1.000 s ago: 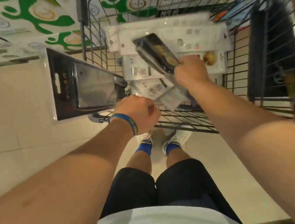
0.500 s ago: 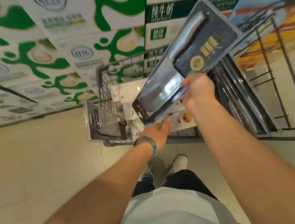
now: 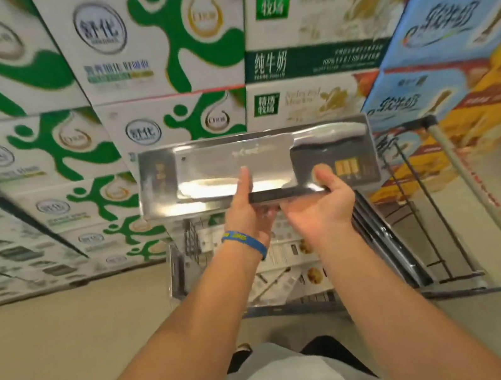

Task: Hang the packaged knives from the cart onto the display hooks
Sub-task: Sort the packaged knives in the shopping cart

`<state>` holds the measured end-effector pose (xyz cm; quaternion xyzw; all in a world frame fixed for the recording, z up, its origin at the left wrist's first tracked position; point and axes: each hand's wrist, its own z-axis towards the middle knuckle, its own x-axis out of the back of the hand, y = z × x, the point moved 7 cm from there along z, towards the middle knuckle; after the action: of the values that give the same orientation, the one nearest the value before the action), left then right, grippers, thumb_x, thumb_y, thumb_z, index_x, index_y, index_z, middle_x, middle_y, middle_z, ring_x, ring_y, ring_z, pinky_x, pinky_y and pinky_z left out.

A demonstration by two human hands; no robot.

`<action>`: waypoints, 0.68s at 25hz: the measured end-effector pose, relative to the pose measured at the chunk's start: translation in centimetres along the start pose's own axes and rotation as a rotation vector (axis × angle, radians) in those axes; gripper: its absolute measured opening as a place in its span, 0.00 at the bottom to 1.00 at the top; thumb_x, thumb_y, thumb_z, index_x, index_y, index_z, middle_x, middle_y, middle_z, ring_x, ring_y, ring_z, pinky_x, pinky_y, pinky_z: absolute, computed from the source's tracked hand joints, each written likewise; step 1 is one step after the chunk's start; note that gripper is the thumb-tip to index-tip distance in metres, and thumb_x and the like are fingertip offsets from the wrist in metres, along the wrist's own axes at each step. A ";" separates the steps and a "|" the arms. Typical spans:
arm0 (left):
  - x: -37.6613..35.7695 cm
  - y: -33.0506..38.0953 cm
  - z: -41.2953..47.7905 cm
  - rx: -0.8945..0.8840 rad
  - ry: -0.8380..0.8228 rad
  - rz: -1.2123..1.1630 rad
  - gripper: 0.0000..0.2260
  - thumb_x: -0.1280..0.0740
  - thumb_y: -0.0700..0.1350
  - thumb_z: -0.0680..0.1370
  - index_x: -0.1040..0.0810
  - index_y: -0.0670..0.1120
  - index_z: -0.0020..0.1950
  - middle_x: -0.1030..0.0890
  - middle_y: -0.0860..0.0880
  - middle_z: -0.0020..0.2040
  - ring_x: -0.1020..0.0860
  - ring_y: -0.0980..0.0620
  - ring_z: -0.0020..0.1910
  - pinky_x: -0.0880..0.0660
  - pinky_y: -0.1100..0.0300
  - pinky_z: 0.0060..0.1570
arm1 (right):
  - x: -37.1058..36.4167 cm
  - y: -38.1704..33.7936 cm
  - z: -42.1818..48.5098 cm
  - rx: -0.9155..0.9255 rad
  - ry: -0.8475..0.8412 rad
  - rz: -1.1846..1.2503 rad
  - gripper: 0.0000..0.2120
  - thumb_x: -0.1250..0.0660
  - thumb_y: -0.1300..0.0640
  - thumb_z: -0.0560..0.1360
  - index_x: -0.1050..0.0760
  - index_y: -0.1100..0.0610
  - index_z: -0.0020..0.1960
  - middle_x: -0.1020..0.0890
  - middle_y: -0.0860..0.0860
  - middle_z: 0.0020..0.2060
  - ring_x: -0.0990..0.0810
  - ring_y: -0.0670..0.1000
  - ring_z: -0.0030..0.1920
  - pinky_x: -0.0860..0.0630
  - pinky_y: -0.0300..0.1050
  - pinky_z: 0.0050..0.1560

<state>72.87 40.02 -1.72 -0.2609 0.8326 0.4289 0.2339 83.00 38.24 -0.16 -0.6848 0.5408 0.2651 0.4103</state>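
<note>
A packaged cleaver [image 3: 225, 167] in a clear blister on a dark card lies level in front of me, blade to the left, handle to the right. My left hand [image 3: 246, 210], with a blue wristband, holds its lower edge, thumb up on the front over the blade. My right hand [image 3: 321, 207] grips the lower edge under the handle end, thumb on the front. Below them stands the wire cart [image 3: 385, 253] with several more knife packages [image 3: 292, 269] lying in it. No display hooks are in view.
Stacked milk cartons [image 3: 153, 50] fill the wall ahead, green and white at left, blue and orange [image 3: 459, 22] at right. Another package [image 3: 177, 275] leans at the cart's left side. Beige floor tiles [image 3: 69, 346] lie on both sides of the cart.
The package has swung from a tilt to level and risen. My left hand has let go of the package at the cart's left side and come up onto the cleaver pack. My view has tipped upward.
</note>
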 end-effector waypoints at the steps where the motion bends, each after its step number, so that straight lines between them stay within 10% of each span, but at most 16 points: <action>1: -0.7 1.5 0.0 -0.029 -0.009 -0.044 0.19 0.34 0.54 0.79 0.21 0.42 0.63 0.19 0.40 0.60 0.21 0.42 0.54 0.24 0.48 0.60 | 0.8 -0.5 -0.1 -0.008 0.035 -0.073 0.21 0.33 0.52 0.76 0.24 0.60 0.66 0.15 0.62 0.58 0.14 0.62 0.55 0.18 0.55 0.56; 5: -2.7 6.9 -0.6 -0.178 -0.014 -0.043 0.20 0.32 0.49 0.79 0.24 0.39 0.67 0.19 0.41 0.62 0.20 0.42 0.60 0.25 0.44 0.63 | 8.4 -4.2 -2.2 -0.009 0.400 -0.798 0.19 0.31 0.42 0.79 0.21 0.58 0.54 0.14 0.54 0.47 0.16 0.50 0.43 0.22 0.43 0.39; 8: -4.0 10.0 -1.7 -0.377 0.038 0.148 0.19 0.25 0.49 0.74 0.20 0.41 0.60 0.16 0.41 0.57 0.18 0.42 0.56 0.21 0.44 0.58 | 7.9 -10.7 -4.6 0.551 0.556 -1.126 0.22 0.31 0.38 0.77 0.26 0.49 0.65 0.23 0.44 0.54 0.22 0.47 0.53 0.27 0.43 0.50; 10: -5.3 11.2 -2.6 -0.492 0.108 0.407 0.17 0.21 0.53 0.69 0.18 0.45 0.51 0.14 0.46 0.48 0.16 0.47 0.49 0.19 0.51 0.51 | 1.5 -12.2 -5.6 0.850 0.292 -1.357 0.27 0.33 0.31 0.74 0.29 0.40 0.69 0.24 0.38 0.60 0.25 0.41 0.62 0.29 0.40 0.59; 13: -8.4 11.0 -4.1 -0.581 0.102 0.678 0.22 0.22 0.63 0.61 0.16 0.49 0.45 0.15 0.55 0.38 0.17 0.59 0.39 0.21 0.64 0.39 | -5.6 -8.9 -5.7 0.688 -0.173 -1.451 0.19 0.30 0.32 0.72 0.25 0.39 0.58 0.17 0.35 0.52 0.19 0.36 0.54 0.22 0.35 0.52; 17: -10.9 10.8 -5.5 -0.629 0.036 0.712 0.34 0.30 0.69 0.65 0.21 0.44 0.59 0.17 0.42 0.54 0.19 0.48 0.53 0.22 0.47 0.57 | -6.8 -9.2 -6.8 0.849 -0.231 -1.324 0.16 0.29 0.35 0.72 0.23 0.45 0.51 0.16 0.37 0.42 0.17 0.38 0.42 0.26 0.29 0.38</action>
<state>73.31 43.29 14.24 -0.0249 0.7038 0.7092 -0.0327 89.44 36.73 11.44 -0.6172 0.0304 -0.1932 0.7621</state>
